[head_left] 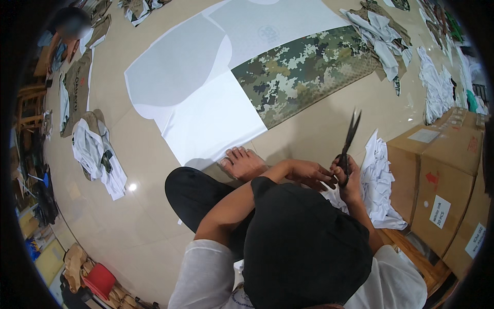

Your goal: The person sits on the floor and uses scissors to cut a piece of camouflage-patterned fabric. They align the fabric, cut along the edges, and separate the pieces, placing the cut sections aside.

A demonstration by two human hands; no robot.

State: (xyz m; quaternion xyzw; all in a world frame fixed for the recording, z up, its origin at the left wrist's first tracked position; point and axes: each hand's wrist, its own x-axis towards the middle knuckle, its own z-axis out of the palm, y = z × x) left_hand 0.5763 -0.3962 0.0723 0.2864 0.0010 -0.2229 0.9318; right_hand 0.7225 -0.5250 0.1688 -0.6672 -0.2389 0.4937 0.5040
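My right hand [348,180] is closed round the handles of a pair of dark scissors [352,135], whose narrow blades point up and away from me. Close beside it, my left hand [311,174] reaches across with loosely bent fingers near the scissors' handles; I see nothing in it, and whether it touches them I cannot tell. On the floor ahead lies a large flat sheet of white fabric [216,121] with pale grey panels. A green camouflage-print panel [309,74] lies at its right side. My bare foot [243,164] rests at the fabric's near edge.
Cardboard boxes [437,170] stand at the right, with crumpled white cloth [377,180] beside them. Piles of white and camouflage cloth [95,152] lie at the left and far right [383,38]. Another person [64,38] sits at the far left. A red object [99,280] is at lower left.
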